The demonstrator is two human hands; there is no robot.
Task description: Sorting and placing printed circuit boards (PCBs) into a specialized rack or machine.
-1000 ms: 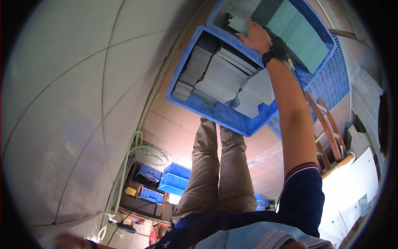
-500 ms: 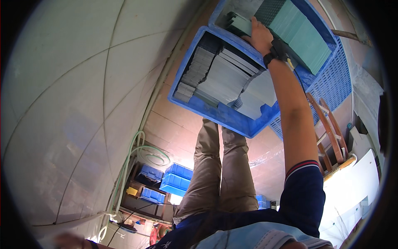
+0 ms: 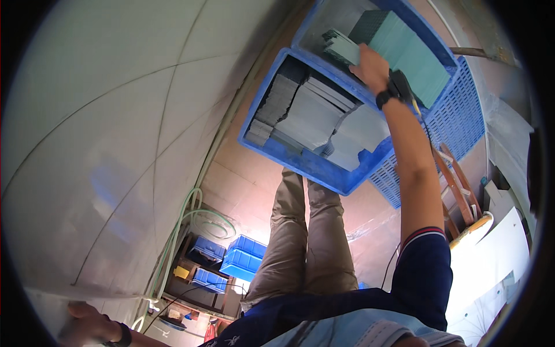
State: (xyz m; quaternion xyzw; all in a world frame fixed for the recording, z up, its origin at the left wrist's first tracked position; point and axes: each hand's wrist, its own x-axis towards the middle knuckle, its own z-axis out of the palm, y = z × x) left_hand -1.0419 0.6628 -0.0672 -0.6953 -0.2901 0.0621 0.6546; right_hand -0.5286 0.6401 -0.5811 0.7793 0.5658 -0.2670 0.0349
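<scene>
My right hand (image 3: 373,70) reaches into the far blue crate (image 3: 305,26), fingers closed on the end of a small stack of thin pale-green sheets (image 3: 343,47). Beside it in that crate stands a long row of similar green sheets (image 3: 407,55). Next to my right wrist is a dark object (image 3: 403,87) with a cord; its kind is unclear. The near blue crate (image 3: 306,168) holds packed grey sheets (image 3: 312,110). At the lower left, away from both crates, my left hand (image 3: 89,324) is blurred beside the wall, its fingers not readable.
A pale tiled wall (image 3: 115,144) runs along the left. Under the crates lies a blue slatted pallet (image 3: 451,121). To the right are a wooden frame (image 3: 459,179) and white boards (image 3: 491,266). Blue bins (image 3: 243,257) and a coiled green hose (image 3: 214,222) sit behind my legs.
The crates sit slightly lower in view. My right hand stays at the small stack, which looks more tilted out. My left hand has come further into view at the lower left.
</scene>
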